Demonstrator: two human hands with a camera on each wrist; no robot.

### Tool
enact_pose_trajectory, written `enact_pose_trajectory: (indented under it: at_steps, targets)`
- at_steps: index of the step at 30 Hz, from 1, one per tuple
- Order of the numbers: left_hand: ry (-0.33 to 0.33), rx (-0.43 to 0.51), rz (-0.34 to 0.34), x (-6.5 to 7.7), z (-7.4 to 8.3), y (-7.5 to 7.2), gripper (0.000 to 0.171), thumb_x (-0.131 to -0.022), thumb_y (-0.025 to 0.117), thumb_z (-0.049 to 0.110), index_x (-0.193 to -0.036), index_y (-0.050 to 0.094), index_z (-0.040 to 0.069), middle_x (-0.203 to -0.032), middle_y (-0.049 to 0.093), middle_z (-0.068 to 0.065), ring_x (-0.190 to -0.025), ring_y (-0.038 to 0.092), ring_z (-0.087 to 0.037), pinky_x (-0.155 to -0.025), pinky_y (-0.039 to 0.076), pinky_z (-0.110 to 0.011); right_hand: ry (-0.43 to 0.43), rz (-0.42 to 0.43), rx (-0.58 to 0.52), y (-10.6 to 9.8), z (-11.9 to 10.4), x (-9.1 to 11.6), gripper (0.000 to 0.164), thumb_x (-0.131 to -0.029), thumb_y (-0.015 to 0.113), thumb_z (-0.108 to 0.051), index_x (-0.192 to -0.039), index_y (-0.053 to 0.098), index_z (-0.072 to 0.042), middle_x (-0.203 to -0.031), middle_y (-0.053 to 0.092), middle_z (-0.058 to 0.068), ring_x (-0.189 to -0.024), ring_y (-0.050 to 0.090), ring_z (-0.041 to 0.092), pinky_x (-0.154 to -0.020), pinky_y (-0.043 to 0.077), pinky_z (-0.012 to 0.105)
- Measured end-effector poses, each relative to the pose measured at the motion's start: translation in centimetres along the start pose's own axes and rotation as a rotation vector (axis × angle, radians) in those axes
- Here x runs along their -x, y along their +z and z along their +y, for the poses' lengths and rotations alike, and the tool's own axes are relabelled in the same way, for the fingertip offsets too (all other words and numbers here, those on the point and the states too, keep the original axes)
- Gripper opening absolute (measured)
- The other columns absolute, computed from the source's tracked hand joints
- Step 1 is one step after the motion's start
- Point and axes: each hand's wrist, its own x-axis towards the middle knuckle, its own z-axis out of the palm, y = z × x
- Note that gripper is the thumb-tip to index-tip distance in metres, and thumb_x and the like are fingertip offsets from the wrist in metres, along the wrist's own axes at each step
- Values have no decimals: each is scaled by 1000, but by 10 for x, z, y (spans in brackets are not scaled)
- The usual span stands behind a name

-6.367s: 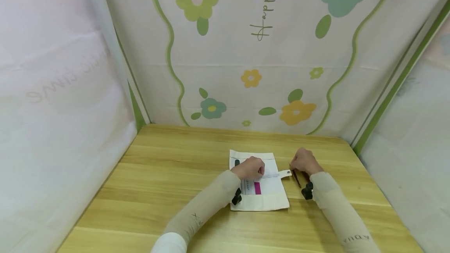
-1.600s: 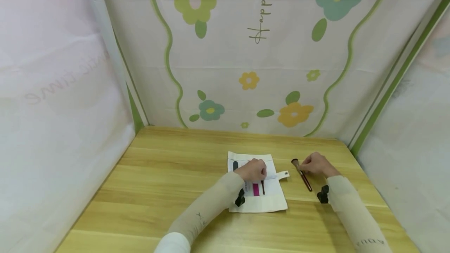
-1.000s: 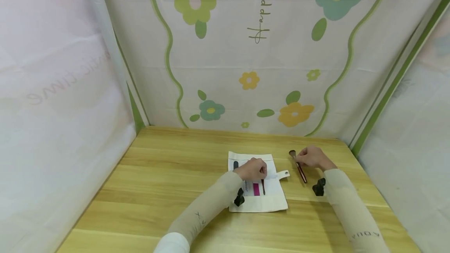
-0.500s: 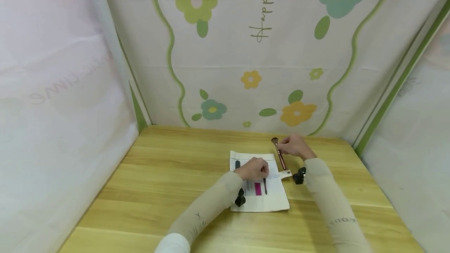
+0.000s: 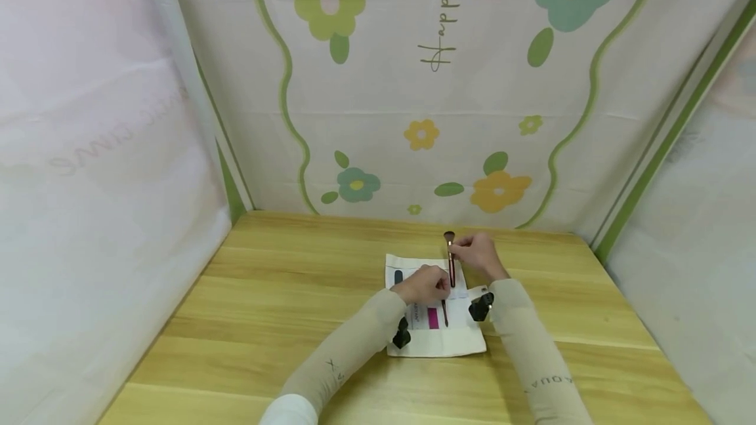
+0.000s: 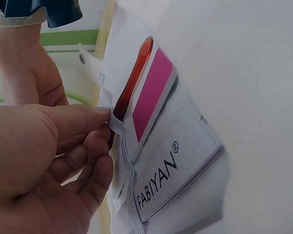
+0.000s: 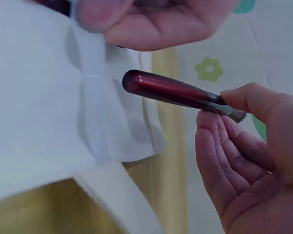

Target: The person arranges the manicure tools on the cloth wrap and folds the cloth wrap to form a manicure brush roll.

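Note:
A white fabric brush roll point(image 5: 437, 345) lies unfolded on the table, with an elastic band point(image 6: 132, 183) across its middle. My left hand point(image 5: 422, 284) pinches that band between thumb and fingers. Under the band sits a slim makeup brush, its red handle point(image 6: 133, 83) lying beside a magenta label point(image 6: 154, 92). My right hand point(image 5: 477, 254) holds a larger makeup brush point(image 7: 166, 90) between thumb and fingertips, near its metal collar. In the head view this brush stands over the roll's far right part, bristles away from me. The slim brush's bristle end is hidden behind my left fingers.
A snap strap point(image 7: 119, 195) sticks out from the roll's right side. Dark and printed flat items, one marked FABIYAN point(image 6: 158, 178), lie in the roll's left part. The wooden table point(image 5: 283, 294) meets a flowered cloth wall point(image 5: 366, 84) at the back.
My right hand has picked the larger brush up from the table on the right and carried it left over the roll. The slim brush has come under the band. My left hand stays nearly still.

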Motion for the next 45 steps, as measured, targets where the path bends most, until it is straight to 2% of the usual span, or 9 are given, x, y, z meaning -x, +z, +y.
enact_pose_trajectory:
  at_steps: [5, 9, 14, 18, 24, 32, 34, 39, 45]
  targets:
    - [2, 5, -1, 0, 0, -1, 12, -103, 66, 6, -96, 75, 5, -82, 68, 2, -69, 53, -3, -69, 45, -16, 8, -31, 54, 4, 0, 4, 21, -96, 75, -22, -99, 81, -3, -94, 79, 12, -82, 72, 22, -70, 57, 30]
    - [4, 5, 2, 0, -2, 1, 11, -103, 66, 6, -94, 74, 6, -81, 68, 2, -69, 53, -3, -68, 45, -16, 11, -68, 93, 4, 0, 9, 22, -97, 74, -23, -93, 82, -3, -87, 78, 11, -76, 69, 22, -67, 54, 30]
    - [14, -14, 4, -2, -5, 2, 13, -103, 66, 7, -93, 74, 7, -78, 65, 4, -67, 52, -3, -67, 43, -16, 67, -125, 54, 4, -1, 14, 24, -98, 73, -22, -86, 81, -3, -80, 76, 9, -74, 68, 22, -68, 55, 32]
    - [11, -14, -4, -2, -5, 2, 14, -104, 64, 7, -94, 74, 9, -79, 64, 5, -68, 53, -3, -68, 43, -15, 109, -174, 36, 4, 1, 17, 26, -97, 73, -20, -79, 80, -2, -72, 75, 10, -65, 65, 21, -64, 54, 33]
    - [-14, 2, -4, -1, -4, 3, 12, -104, 64, 8, -97, 74, 8, -84, 68, 3, -72, 55, -4, -70, 46, -16, 136, -244, 72, 3, 3, 20, 26, -90, 75, -19, -71, 76, -2, -65, 72, 9, -58, 63, 17, -57, 52, 30]
    - [-11, 8, 10, 0, -4, 4, 12, -103, 65, 8, -97, 75, 9, -87, 71, 3, -75, 58, -2, -74, 48, -15, 177, -333, 62, -2, -2, 21, 29, -89, 77, -16, -65, 67, -4, -67, 74, 10, -57, 70, 14, -58, 59, 29]
    - [-8, 16, 8, 1, -4, 4, 13, -104, 64, 8, -98, 75, 8, -88, 71, 2, -75, 58, -3, -74, 48, -16, 188, -328, 64, -1, -5, 20, 31, -89, 78, -17, -63, 67, -5, -67, 74, 10, -56, 69, 15, -57, 59, 29]
    - [-13, 26, 6, 1, -5, 4, 15, -105, 63, 8, -96, 75, 9, -88, 71, 1, -73, 56, -4, -72, 47, -17, 156, -272, 117, 3, -11, 17, 41, -90, 80, -21, -56, 61, -8, -62, 72, 12, -51, 64, 17, -55, 55, 31]
    - [-15, 15, -8, 1, -6, 3, 14, -105, 62, 9, -97, 74, 10, -87, 69, 2, -73, 56, -4, -71, 46, -17, 117, -240, 173, 9, -10, 12, 38, -90, 74, -15, -56, 59, -8, -58, 68, 10, -52, 64, 18, -55, 54, 31]
